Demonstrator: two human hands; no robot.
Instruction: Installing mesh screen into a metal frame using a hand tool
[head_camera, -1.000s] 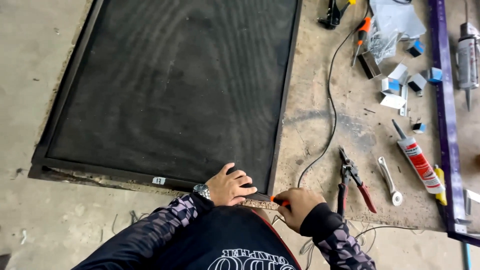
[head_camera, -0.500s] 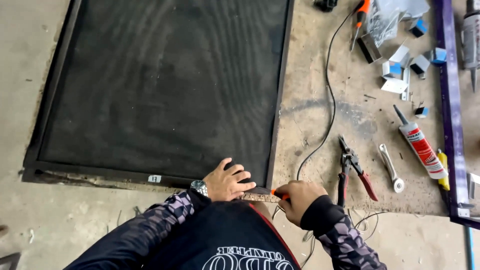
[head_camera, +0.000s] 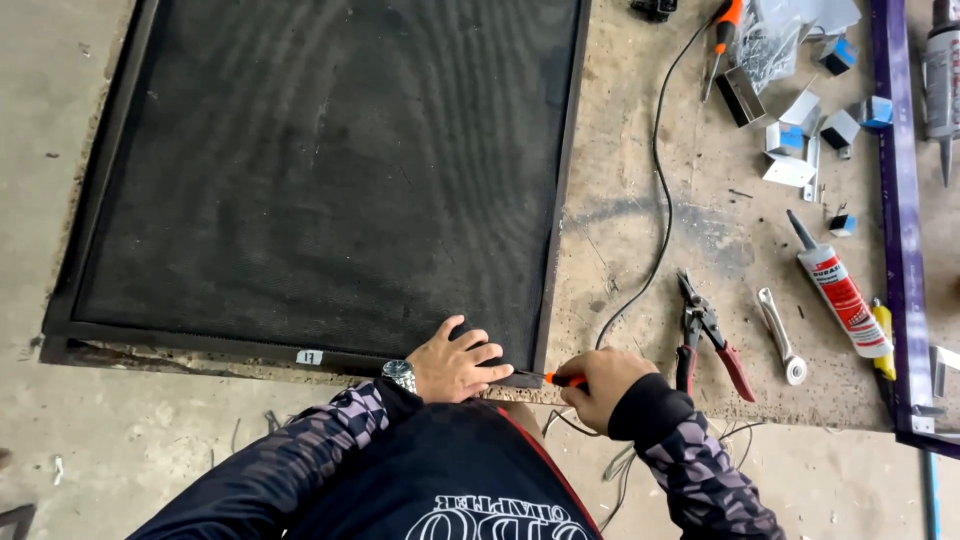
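Observation:
A large black mesh screen in a dark frame (head_camera: 330, 190) lies flat on a worn workbench (head_camera: 640, 240). My left hand (head_camera: 455, 362) presses down on the frame's near right corner, fingers spread, a watch on the wrist. My right hand (head_camera: 600, 385) is closed on a small orange-handled knife (head_camera: 555, 379) whose blade points left at that corner, beside my left fingers.
Red-handled snips (head_camera: 705, 335), a small wrench (head_camera: 780, 335), a sealant tube (head_camera: 840, 290) and a black cable (head_camera: 655, 190) lie on the bench to the right. Small metal brackets (head_camera: 800, 125) and a screwdriver (head_camera: 722, 30) sit further back. A purple bar (head_camera: 900, 220) runs along the right side.
The view has shifted slightly. Both hands stay at the frame's near right corner, the right hand's knife still against it.

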